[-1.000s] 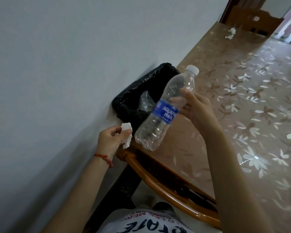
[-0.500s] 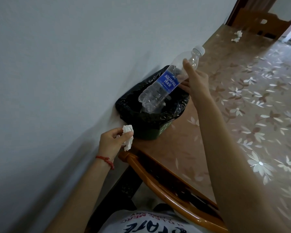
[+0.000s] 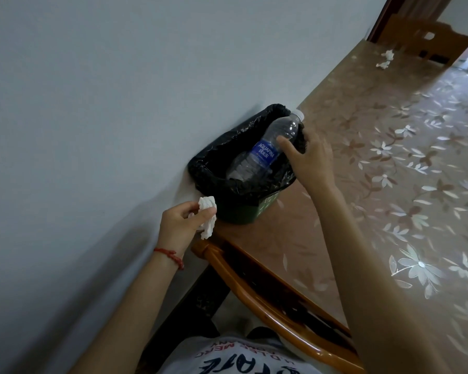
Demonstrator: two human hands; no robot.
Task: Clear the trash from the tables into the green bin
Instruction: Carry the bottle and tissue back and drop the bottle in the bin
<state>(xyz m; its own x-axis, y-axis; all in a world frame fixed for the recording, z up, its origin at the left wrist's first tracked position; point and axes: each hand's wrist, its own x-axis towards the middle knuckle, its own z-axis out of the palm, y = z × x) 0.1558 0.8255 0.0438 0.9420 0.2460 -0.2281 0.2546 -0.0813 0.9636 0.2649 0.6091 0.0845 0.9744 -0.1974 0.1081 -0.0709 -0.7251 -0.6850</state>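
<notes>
A green bin lined with a black bag stands on the table's near left corner, against the wall. A clear plastic bottle with a blue label slants inside it, base down in the bag and white cap resting at the far rim. My right hand is at the bin's right rim, thumb and fingers still around the bottle's upper part. Just left of the bin and below its rim, my left hand pinches a crumpled white tissue.
The table has a brown floral cover and runs away along the grey wall. Two crumpled tissues lie at its far end, before a wooden chair. A curved wooden chair back is close below me.
My right hand has carried the bottle from above the table over to the bin and lowered it base-first into the bag. The left hand with the tissue has stayed put.
</notes>
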